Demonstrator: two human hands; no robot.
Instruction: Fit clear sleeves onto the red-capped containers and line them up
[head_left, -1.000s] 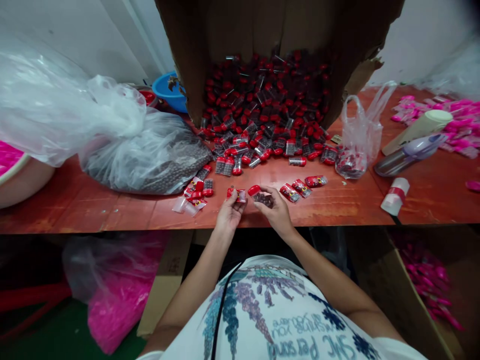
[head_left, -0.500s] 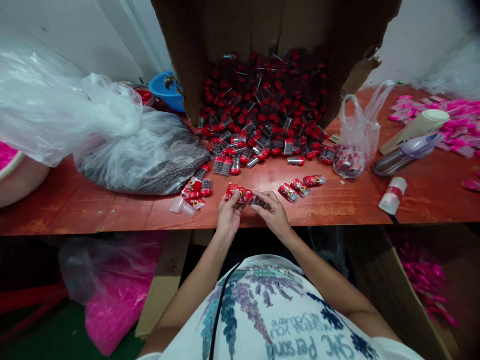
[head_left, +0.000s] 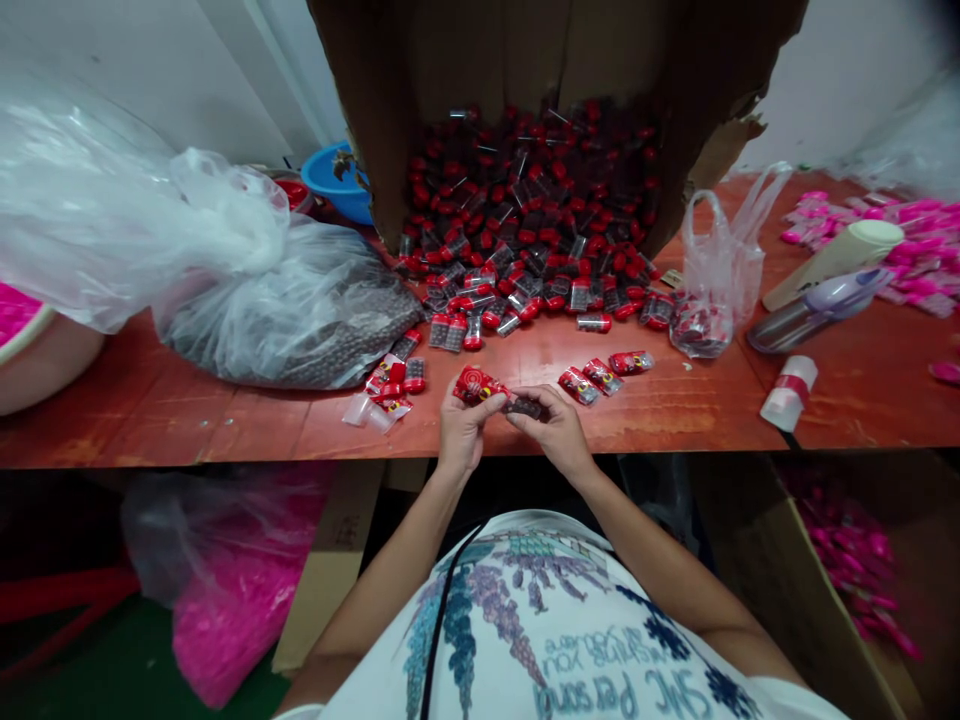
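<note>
Near the table's front edge, my left hand (head_left: 463,425) is closed on a red printed wrapper (head_left: 478,386), its thumb lying across the front. Close beside it, my right hand (head_left: 553,425) grips a small clear bottle (head_left: 527,407) full of dark beads. The bottle's red-capped end is hidden at the wrapper, apparently inside its opening. To the right lie three wrapped bottles (head_left: 600,376) in red printed film. On the left sit a few loose bottles and wrappers (head_left: 386,375) with clear plastic cups (head_left: 369,411).
A large cardboard box (head_left: 600,60) on its side spills red-capped bottles (head_left: 525,230) onto the table (head_left: 247,425). Left is a plastic bag of dark beads (head_left: 300,320); right are a small carrier bag (head_left: 705,300), a tumbler (head_left: 821,305) and a white roll (head_left: 790,392).
The bottle in my right hand has moved left to the wrapper, and its red cap is now covered. The wrapper has turned flatter and wider between my hands.
</note>
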